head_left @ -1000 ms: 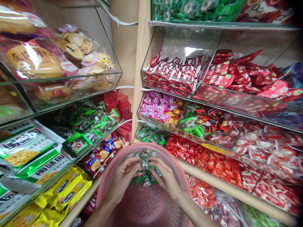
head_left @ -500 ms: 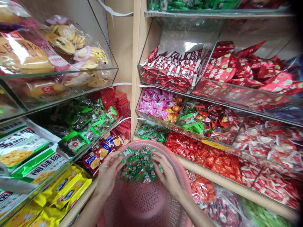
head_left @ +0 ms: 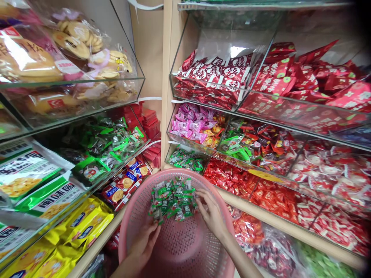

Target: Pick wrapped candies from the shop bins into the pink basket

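A loose pile of small green-wrapped candies (head_left: 174,199) lies against the far inner side of a pink perforated plastic basket (head_left: 176,251). My left hand (head_left: 145,241) is inside the basket at the pile's lower left, fingertips near a candy at its edge; the fingers are stretched out and partly hidden. On the other side, my right hand (head_left: 210,212) has its curved fingers apart, fingertips by the pile's right edge. Neither hand visibly holds a candy.
Glass-fronted shelves rise on both sides, with red packets (head_left: 214,75), pink-wrapped sweets (head_left: 188,121) and bagged biscuits (head_left: 78,38). Similar green candies (head_left: 187,158) fill a low bin behind the basket. Yellow packs (head_left: 82,226) lie low on the left.
My left hand has moved down from the pile's upper left to its lower left, away from the candy it was touching. My right hand has shifted slightly right. The view has tilted a little.
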### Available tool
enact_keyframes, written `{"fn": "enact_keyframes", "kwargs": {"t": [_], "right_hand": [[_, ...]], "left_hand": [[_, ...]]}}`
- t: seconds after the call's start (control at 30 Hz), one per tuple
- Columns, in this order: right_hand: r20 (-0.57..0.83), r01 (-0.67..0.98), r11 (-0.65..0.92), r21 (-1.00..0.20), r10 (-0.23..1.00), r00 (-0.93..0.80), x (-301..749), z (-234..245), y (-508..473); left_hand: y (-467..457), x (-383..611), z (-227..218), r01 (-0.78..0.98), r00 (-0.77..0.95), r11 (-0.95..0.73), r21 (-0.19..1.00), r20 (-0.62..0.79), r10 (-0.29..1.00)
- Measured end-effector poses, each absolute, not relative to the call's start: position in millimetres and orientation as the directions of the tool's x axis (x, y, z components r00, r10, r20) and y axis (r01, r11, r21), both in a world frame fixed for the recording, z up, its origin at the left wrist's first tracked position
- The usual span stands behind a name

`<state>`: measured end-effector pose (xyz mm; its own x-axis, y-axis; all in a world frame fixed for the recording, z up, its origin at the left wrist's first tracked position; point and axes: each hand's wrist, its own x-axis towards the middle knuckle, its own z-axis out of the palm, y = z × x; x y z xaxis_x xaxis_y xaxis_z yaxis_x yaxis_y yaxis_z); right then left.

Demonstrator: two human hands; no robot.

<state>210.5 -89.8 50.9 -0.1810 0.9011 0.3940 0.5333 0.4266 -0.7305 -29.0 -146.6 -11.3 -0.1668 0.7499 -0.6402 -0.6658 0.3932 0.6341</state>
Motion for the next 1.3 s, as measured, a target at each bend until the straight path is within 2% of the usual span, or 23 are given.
{"fn": "enact_keyframes", "kwargs": {"t": [0.1,0.23,0.3,0.5,0.63,0.77,1.3], "right_hand": [[0.383,0.526,0.42,-0.74,0.905,-0.183,214.7,46.1,-91.4],[0.382,0.535,0.409,-0.739,0.909,-0.167,221.1,44.0,-93.0],[0.373,0.547,0.392,-0.74,0.915,-0.151,224.7,43.7,-93.7],[0.37,0.553,0.371,-0.746,0.921,-0.119,228.5,40.0,-96.1],[0.351,0.54,0.357,-0.762,0.929,-0.118,227.6,37.1,-96.5],[0.341,0.538,0.35,-0.767,0.932,-0.12,228.5,35.1,-96.3],[0.345,0.512,0.352,-0.784,0.932,-0.112,229.2,34.2,-96.4]], "left_hand": [[-156.3,-26.4,-32.7,-0.588,-0.173,0.431,0.684,-0.627,0.759],[-150.8,-24.8,-39.2,-0.41,-0.231,0.389,0.825,-0.506,0.831],[-144.7,-24.3,-34.9,-0.418,-0.27,0.346,0.84,-0.478,0.835],[-116.9,-11.9,-4.5,-0.538,-0.28,0.25,0.805,-0.45,0.848],[-84.0,5.7,23.7,-0.652,-0.244,0.222,0.725,-0.477,0.844],[-53.2,22.0,41.0,-0.715,-0.312,0.182,0.675,-0.542,0.78],[-18.6,39.4,30.2,-0.681,-0.37,0.227,0.696,-0.594,0.714]]}}
